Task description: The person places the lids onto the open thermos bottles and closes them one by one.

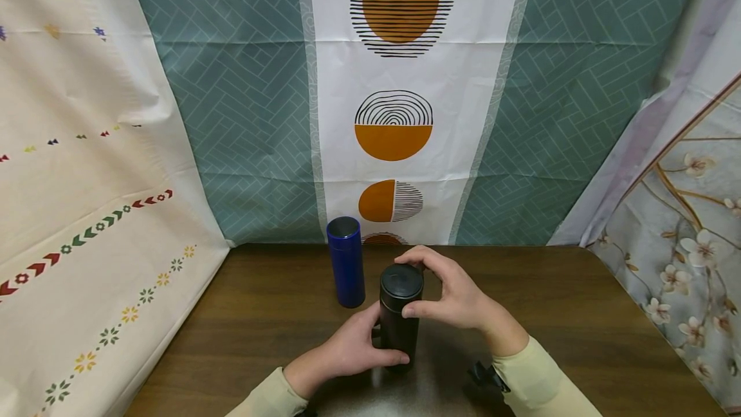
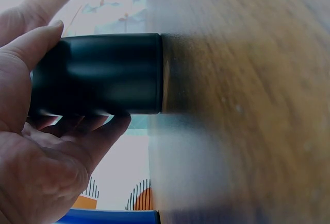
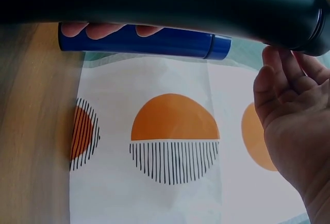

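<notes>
A black vacuum flask (image 1: pixel 401 333) stands upright on the table, its dark round lid (image 1: pixel 402 280) on top. My left hand (image 1: pixel 352 347) grips the lower body, thumb on the near side and fingers round the far side. In the left wrist view the base of the flask (image 2: pixel 103 74) meets the table surface. Up at the lid, my right hand (image 1: pixel 454 291) holds it between thumb and fingers from the right. The right wrist view shows the right hand (image 3: pixel 296 105) with its fingertips at the lid end.
Behind and left of the black flask stands a blue flask (image 1: pixel 347 272) with a dark top. The brown wooden table (image 1: pixel 266 307) ends at a green and white patterned curtain (image 1: pixel 260 114). Cream cloth (image 1: pixel 75 198) hangs on the left, flowered cloth (image 1: pixel 695 262) on the right.
</notes>
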